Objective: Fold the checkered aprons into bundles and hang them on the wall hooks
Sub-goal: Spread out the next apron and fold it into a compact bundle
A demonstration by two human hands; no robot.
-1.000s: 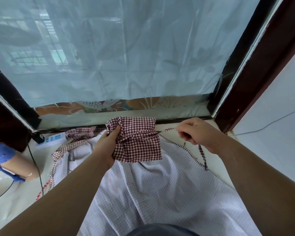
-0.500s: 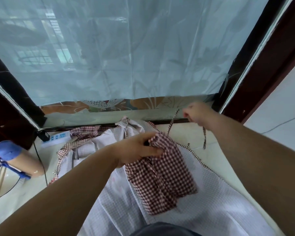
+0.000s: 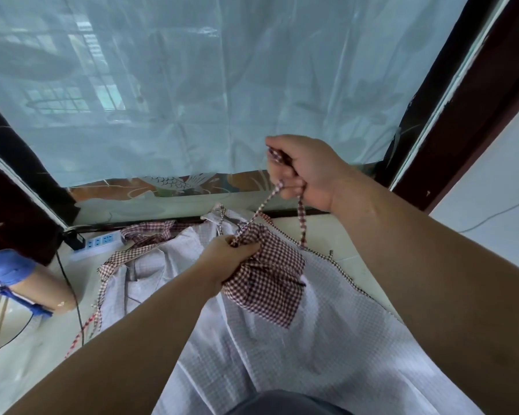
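A folded red-and-white checkered apron bundle (image 3: 267, 280) hangs in the air in front of me. My left hand (image 3: 231, 259) grips its bunched top. Above and to the right, my right hand (image 3: 303, 169) holds the apron's checkered strap (image 3: 261, 208) in a fist, and the strap runs taut down to the bundle with a second length hanging loose. Under the bundle a pale checkered apron (image 3: 297, 348) lies spread on the white surface, its red-checked trim (image 3: 144, 238) at the far left. No wall hooks are in view.
A window with a pale blue curtain (image 3: 192, 85) fills the back, framed in dark wood (image 3: 477, 115). A white power strip (image 3: 99, 244) with a black cable lies at the sill. A tan cylinder with a blue cap (image 3: 21, 280) lies at the left.
My right hand has risen and pulled the strap taut above the bundle. My left hand has shifted its grip to the bundle's bunched top, and the bundle now hangs shorter.
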